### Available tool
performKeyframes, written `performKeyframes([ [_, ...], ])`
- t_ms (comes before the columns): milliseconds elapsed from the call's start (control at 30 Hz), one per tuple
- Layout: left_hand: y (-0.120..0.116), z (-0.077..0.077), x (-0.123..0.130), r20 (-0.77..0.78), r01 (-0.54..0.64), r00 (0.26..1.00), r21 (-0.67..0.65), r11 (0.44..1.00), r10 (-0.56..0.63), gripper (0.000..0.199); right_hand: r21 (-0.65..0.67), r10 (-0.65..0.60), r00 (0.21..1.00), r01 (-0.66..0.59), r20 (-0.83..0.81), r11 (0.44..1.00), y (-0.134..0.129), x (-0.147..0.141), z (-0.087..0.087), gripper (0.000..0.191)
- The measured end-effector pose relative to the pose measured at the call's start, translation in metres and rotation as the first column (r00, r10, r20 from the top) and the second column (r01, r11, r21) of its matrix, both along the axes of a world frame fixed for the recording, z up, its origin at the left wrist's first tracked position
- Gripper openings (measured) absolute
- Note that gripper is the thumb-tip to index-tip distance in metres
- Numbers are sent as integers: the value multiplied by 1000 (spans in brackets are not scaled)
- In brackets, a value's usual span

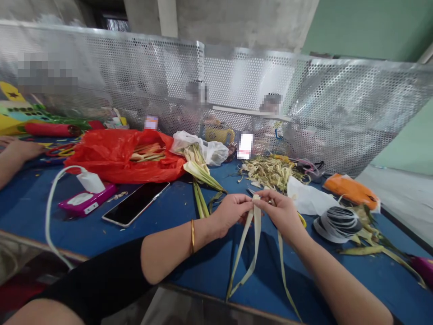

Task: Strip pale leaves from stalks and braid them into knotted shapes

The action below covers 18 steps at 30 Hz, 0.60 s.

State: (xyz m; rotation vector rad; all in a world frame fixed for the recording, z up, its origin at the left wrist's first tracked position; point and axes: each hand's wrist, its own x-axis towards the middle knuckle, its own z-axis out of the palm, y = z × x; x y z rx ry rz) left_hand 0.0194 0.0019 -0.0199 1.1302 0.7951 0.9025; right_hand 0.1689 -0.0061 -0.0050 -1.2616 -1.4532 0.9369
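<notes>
Both hands meet above the blue table (162,216): the left hand (230,212) and right hand (280,210) pinch the top of pale leaf strips (255,239), which hang over the near edge. A phone (135,203) lies at left, 1 red bag (118,153) behind it.

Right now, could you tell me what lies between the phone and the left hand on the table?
In the head view, green stalks lie on the blue table between the phone and the left hand.
</notes>
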Motion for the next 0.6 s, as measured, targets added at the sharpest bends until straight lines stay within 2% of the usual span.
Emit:
performKeyframes([
  [133,0,-1,0,15,1,1000,44,999,-2,23,-4,-40,997,40,-61,999,-3,-4,0,31],
  [333,-2,-1,3,157,116,983,-110,987,-98,22,-50,-14,988,7,-154,999,-4,-5,-7,34],
  [467,-7,-2,6,194,200,967,-185,962,-163,19,6,-26,998,26,-61,1000,-1,-4,-13,30],
  [533,-9,-4,7,157,182,976,-205,962,-151,15,32,-58,997,60,-53,998,-1,-5,-13,28],
  [600,-10,-4,7,121,127,987,-225,966,-101,10,11,-85,988,87,-131,996,-2,-6,-10,23],
])
